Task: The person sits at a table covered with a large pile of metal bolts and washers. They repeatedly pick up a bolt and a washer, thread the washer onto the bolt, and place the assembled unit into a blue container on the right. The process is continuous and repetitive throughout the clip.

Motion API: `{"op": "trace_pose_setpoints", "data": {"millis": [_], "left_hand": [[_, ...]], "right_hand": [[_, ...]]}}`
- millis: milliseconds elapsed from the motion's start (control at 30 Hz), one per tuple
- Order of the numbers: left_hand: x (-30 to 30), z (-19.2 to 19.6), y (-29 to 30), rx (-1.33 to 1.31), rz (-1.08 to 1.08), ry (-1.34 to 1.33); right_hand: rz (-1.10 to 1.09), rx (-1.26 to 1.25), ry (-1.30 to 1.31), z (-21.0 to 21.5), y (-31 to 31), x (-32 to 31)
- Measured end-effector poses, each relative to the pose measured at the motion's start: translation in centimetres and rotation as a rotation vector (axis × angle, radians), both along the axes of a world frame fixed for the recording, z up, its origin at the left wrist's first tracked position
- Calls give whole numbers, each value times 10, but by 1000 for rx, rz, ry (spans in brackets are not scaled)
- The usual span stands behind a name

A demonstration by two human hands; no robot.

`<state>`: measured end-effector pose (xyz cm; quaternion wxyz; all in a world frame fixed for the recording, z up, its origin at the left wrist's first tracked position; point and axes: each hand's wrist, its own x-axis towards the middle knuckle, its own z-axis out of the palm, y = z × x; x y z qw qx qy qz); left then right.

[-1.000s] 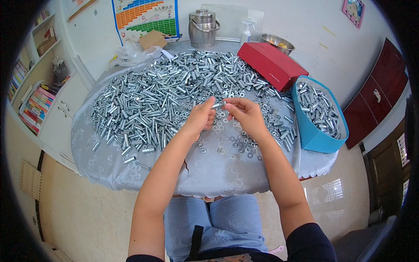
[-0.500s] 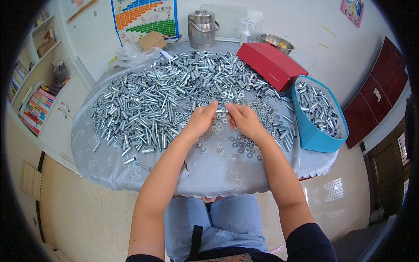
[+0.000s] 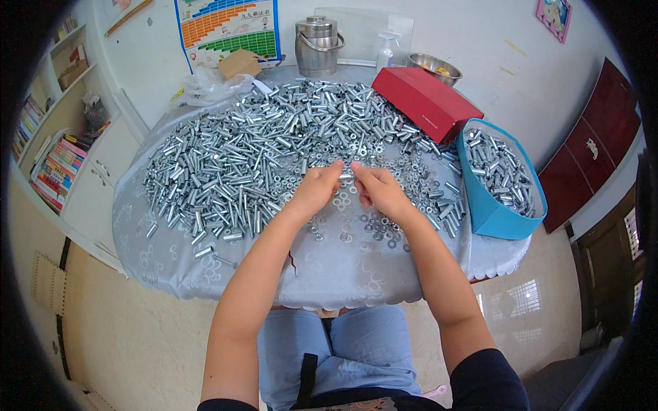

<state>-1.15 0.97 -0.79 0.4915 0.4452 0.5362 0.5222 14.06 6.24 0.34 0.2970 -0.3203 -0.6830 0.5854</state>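
Note:
My left hand (image 3: 317, 190) and my right hand (image 3: 379, 189) meet over the middle of the table, thumbs and fingers pinched. Between their fingertips is a short silvery metal bolt (image 3: 346, 176), mostly covered by the fingers; its ends are hidden. Loose washers (image 3: 341, 200) and nuts lie just below and around both hands. To the left and beyond spreads a large heap of metal bolts and sleeves (image 3: 226, 164). A blue fabric bin (image 3: 490, 214) filled with similar metal pieces stands to the right of my right hand.
A red box (image 3: 428, 99) sits on the table's far right, beside the blue bin. Behind the heap are a steel pot with a handle (image 3: 318, 55), a spray bottle (image 3: 386, 51), a metal bowl (image 3: 452, 77) and a crumpled plastic bag (image 3: 212, 88). A silvery tablecloth (image 3: 329, 277) covers the table.
My right hand has shifted slightly left, bringing its fingertips closer to those of my left hand. The left hand stays nearly in place, and the heap looks the same.

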Motion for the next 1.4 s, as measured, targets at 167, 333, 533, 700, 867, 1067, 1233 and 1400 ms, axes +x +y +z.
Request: {"op": "trace_pose_setpoints", "data": {"millis": [167,333,533,700,867,1067,1233,1400], "left_hand": [[5,-2,1,35,0,37],[3,1,1,3,82,26],[-2,1,1,-24,93,1],[2,1,0,8,110,10],[0,-1,1,-14,40,34],[3,2,-1,-43,53,36],[3,5,-1,-73,56,-63],[0,8,-1,-114,110,-135]], "right_hand": [[35,-25,39,-4,6,3],[111,-11,2,1,2,3],[273,59,-37,2,-1,4],[239,31,55,3,-4,5],[151,2,184,7,-1,7],[46,26,214,8,3,7],[-37,106,225,6,1,3],[20,198,170,-4,7,3]]}}
